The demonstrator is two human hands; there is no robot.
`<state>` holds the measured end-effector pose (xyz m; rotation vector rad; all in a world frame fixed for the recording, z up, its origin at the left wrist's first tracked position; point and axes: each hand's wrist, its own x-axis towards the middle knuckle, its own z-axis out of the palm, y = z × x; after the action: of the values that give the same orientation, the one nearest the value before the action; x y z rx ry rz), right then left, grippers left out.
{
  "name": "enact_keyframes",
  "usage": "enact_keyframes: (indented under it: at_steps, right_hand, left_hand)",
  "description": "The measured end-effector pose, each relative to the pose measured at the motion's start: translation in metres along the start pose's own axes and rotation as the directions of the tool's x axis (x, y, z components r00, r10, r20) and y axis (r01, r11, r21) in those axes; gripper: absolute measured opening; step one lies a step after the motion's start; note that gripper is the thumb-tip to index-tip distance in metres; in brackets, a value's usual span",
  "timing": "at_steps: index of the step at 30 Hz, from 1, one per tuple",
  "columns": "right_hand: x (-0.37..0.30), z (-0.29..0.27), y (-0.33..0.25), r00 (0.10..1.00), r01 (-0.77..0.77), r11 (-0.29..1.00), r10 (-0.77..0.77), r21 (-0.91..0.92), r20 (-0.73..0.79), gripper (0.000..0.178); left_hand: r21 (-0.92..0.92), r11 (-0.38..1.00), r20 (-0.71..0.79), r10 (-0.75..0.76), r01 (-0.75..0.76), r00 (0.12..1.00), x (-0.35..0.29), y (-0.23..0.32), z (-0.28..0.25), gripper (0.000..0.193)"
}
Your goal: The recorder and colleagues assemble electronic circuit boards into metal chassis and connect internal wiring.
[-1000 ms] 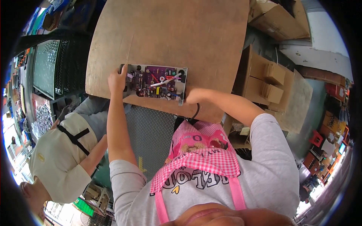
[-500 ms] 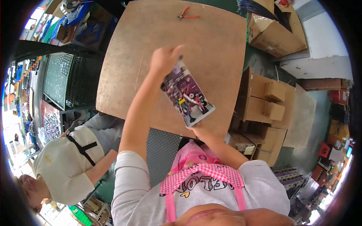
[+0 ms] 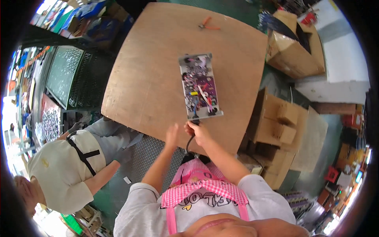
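An open metal case [image 3: 200, 87] lies on the wooden table [image 3: 158, 71], its short near end toward me. A purple circuit board [image 3: 210, 89], coloured wires and a yellow component [image 3: 194, 93] show inside. At the case's near end my right hand [image 3: 199, 131] is closed round a black cable [image 3: 188, 145], which hangs down toward my lap. To the left of it, my left hand [image 3: 172, 136] is over the table's near edge, fingers stretched out, slightly blurred and holding nothing.
Orange-handled pliers [image 3: 208, 24] lie at the table's far side. Cardboard boxes [image 3: 282, 118] stand to the right, and another open carton [image 3: 294, 49] holds dark cables at the far right. A person [image 3: 67, 170] in a light shirt is at the left.
My left hand has left the case's far end and come back near my right hand. The case has turned to lie straighter; the black cable now shows in my right hand.
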<state>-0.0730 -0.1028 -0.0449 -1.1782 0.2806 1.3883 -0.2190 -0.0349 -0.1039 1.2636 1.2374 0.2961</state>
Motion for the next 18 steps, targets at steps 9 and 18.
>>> enact_keyframes:
  at_steps: [9,18]
  right_hand:
    - [-0.003,0.009,-0.025,0.986,-0.155,0.956,0.133,0.249,0.103,0.007]
    - [-0.002,0.044,-0.072,0.991,-0.01,0.997,-0.001,0.075,0.135,0.009]
  left_hand:
    - [0.196,0.978,0.469,-0.159,0.072,0.869,-0.109,-0.118,-0.029,0.04]
    - [0.708,0.616,-0.032,-0.461,0.346,0.887,-0.171,-0.112,-0.164,0.046]
